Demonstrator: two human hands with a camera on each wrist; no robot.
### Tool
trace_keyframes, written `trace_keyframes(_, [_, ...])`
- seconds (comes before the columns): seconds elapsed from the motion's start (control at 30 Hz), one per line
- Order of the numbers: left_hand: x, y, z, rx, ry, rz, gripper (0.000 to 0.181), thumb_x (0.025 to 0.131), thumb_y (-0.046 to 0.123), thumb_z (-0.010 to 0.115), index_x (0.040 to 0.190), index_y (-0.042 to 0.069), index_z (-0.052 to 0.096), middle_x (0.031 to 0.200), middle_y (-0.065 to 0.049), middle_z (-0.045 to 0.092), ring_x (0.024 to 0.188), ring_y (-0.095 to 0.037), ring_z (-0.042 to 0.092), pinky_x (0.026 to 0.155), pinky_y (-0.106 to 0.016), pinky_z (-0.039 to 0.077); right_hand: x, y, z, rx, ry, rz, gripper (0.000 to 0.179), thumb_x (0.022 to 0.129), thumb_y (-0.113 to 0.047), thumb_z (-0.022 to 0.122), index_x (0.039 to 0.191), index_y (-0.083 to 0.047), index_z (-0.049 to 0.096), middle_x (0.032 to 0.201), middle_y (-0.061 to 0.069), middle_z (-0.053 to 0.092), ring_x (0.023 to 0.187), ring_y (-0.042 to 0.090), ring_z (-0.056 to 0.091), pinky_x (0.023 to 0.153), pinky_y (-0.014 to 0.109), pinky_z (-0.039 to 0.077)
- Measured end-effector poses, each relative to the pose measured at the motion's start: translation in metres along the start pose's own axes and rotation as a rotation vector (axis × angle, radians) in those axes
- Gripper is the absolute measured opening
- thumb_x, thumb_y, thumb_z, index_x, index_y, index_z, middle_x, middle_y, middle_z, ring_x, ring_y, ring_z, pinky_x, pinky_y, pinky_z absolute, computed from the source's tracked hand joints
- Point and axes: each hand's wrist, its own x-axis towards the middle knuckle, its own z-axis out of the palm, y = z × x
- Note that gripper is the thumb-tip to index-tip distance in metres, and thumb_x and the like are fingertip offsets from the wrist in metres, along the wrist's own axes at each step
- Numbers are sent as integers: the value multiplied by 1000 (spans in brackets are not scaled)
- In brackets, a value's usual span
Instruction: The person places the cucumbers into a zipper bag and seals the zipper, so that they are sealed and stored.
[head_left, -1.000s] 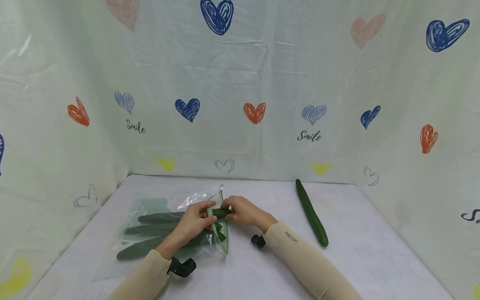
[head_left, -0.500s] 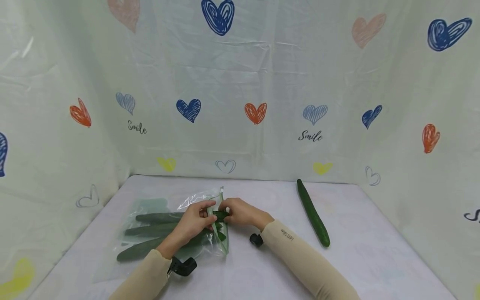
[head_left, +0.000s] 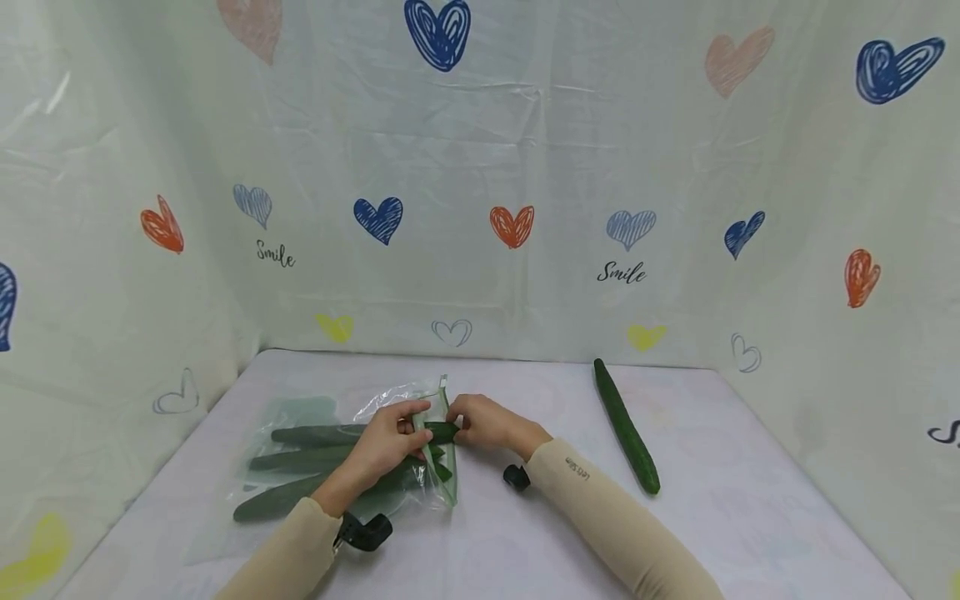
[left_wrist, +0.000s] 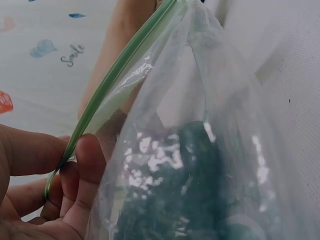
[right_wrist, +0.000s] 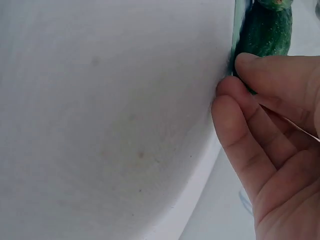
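Note:
A clear zip bag (head_left: 405, 492) with a green-edged mouth lies on the left of the table, its mouth facing right. Inside are three cucumbers (head_left: 300, 460) side by side, their right ends near the mouth. My left hand (head_left: 386, 446) pinches the near side of the mouth between thumb and fingers; the green strip (left_wrist: 107, 82) runs up from them in the left wrist view. At the other side of the mouth, my right hand (head_left: 487, 423) pinches the bag's edge, right beside the end of the farthest cucumber (right_wrist: 267, 30).
Another cucumber (head_left: 626, 429) lies alone on the white-covered table (head_left: 540, 542), right of my right arm. A hanging sheet (head_left: 480, 150) printed with hearts encloses the back and sides. A black wrist camera (head_left: 366, 533) sits under each wrist.
The farthest cucumber has slid slightly left, deeper into the bag. My right hand has shifted from the cucumber's end to the bag's edge. The left hand keeps its place.

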Motion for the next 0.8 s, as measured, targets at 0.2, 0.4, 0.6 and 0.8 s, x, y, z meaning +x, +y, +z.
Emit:
trace_keyframes(0.2, [1,0,0,-5,-7,-12,50,86,-3,66,133,-3,52,62,-6,49,57,-25,59,59,-34,56,2,0,0,-40,-13,-29,20,87,-9,68,106,-14,67,105,-6,65,87,6,58,78,22,49])
trace_keyframes(0.4, [0,-1,1,-12,-11,-17,51,85,-4,66,134,-3,52,64,-7,50,59,-27,60,59,-36,56,6,-9,2,-121,-18,-10,24,90,-20,68,113,-20,64,107,-9,64,101,8,59,88,27,48])
trace_keyframes(0.6, [0,-4,0,-10,-13,-24,51,86,-5,65,135,-1,52,65,-9,52,61,-26,61,60,-38,56,13,-19,8,-238,-26,41,25,88,-30,69,112,-26,64,96,-9,60,84,8,54,71,26,47])
trace_keyframes(0.8, [0,-1,-1,-26,0,-23,51,85,-5,65,134,-2,52,63,-8,50,59,-25,60,59,-37,56,14,-17,6,-185,-22,35,18,88,-22,70,105,-19,66,102,-7,64,97,11,59,86,29,48])
